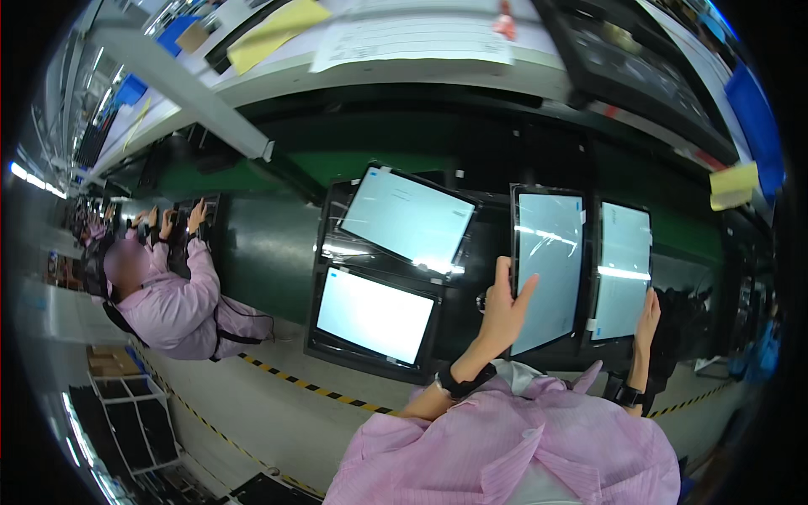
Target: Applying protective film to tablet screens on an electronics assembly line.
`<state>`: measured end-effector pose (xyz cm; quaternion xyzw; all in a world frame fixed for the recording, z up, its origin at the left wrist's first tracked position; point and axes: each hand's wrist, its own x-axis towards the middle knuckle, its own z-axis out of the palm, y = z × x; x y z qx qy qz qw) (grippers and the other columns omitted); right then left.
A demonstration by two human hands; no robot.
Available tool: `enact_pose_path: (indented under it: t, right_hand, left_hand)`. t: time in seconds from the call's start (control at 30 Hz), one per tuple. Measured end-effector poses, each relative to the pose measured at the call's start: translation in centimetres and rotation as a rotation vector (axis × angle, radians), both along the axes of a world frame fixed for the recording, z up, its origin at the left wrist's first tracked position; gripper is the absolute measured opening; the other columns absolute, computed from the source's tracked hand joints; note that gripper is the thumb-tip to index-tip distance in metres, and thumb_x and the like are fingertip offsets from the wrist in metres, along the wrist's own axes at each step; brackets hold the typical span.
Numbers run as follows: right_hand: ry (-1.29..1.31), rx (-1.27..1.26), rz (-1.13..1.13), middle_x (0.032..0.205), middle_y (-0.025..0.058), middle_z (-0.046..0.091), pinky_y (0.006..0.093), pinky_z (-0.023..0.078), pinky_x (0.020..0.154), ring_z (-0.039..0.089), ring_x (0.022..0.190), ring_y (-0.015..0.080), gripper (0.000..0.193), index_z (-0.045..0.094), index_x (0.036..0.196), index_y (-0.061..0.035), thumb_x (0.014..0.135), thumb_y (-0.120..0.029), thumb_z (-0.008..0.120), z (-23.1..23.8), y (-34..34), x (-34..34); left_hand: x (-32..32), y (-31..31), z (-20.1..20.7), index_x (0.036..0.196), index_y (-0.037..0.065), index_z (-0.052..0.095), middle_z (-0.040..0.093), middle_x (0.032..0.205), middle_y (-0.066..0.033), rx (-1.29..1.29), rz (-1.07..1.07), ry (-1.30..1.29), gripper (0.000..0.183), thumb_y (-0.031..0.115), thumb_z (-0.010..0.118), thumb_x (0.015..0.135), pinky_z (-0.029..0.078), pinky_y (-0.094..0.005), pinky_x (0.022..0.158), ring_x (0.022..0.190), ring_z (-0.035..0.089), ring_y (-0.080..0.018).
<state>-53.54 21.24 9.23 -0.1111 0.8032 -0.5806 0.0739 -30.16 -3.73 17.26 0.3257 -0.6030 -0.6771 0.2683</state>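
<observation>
Several flat display panels with pale, glossy faces and black borders lie in front of me. My left hand [503, 316] is at the left edge of an upright-turned display panel [549, 261], its thumb over the face and its fingers along the border. Beside it to the right is another display panel [623, 252], with my right hand [646, 320] closed at its lower right edge; the thumb there is hidden. Left of my hands, a tilted display panel [408, 217] rests across a black tray. Nearer me, a brightly reflecting display panel [375, 316] sits in a black tray [316, 343].
A green-black work surface [261, 240] runs to the left, where a co-worker in pink [181, 295] works. Above the far side is a shelf [454, 71] with a paper sheet [412, 38] and a yellow cloth [273, 34]. A grey post [185, 93] slants at left.
</observation>
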Motion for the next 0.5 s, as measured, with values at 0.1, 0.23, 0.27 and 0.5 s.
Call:
enact_pose_path:
  t: [0.1,0.23,0.27,0.5]
  right_hand:
    - [0.052,0.082,-0.095,0.071,-0.0024,0.043,0.024,0.035,0.059,0.038,0.067,0.0057,0.034,0.05,0.08,0.0,0.098,-0.028,0.04,-2.8,8.1,-1.8]
    - [0.229,0.335,-0.171,0.067,0.0132,0.038,0.0302,0.036,0.058,0.034,0.063,0.0149,0.029,0.045,0.082,0.0044,0.095,-0.021,0.044,-7.1,14.1,-3.6]
    - [0.229,0.347,-0.174,0.066,0.0146,0.039,0.0313,0.036,0.056,0.033,0.061,0.0154,0.028,0.046,0.081,0.0044,0.095,-0.02,0.046,-7.4,14.0,-3.7]
    - [0.204,0.994,0.124,0.08,0.023,0.06,0.044,0.046,0.064,0.06,0.075,0.0358,0.024,0.056,0.092,0.0001,0.091,-0.023,0.05,-8.2,12.0,-4.5]
  left_hand:
    - [-0.8,2.1,-3.6,0.103,0.0,0.045,0.054,0.092,-0.0077,-0.09,0.036,0.019,0.025,0.008,0.061,0.085,0.044,-0.0234,0.066,0.079,0.051,-0.0105]
    - [-0.5,4.1,-5.3,0.104,-0.001,0.046,0.055,0.095,-0.0094,0.09,0.117,0.037,0.026,0.009,0.061,0.085,0.046,-0.0263,0.072,0.085,0.054,-0.0131]
    - [-0.5,4.4,-4.7,0.104,0.0,0.046,0.055,0.095,-0.0088,0.074,0.148,0.004,0.026,0.009,0.061,0.085,0.046,-0.0255,0.072,0.083,0.054,-0.0125]
    - [-2.4,6.3,1.3,0.109,0.001,0.046,0.054,0.104,-0.0069,0.208,0.179,0.059,0.024,0.011,0.055,0.089,0.041,-0.0246,0.081,0.094,0.051,-0.0108]
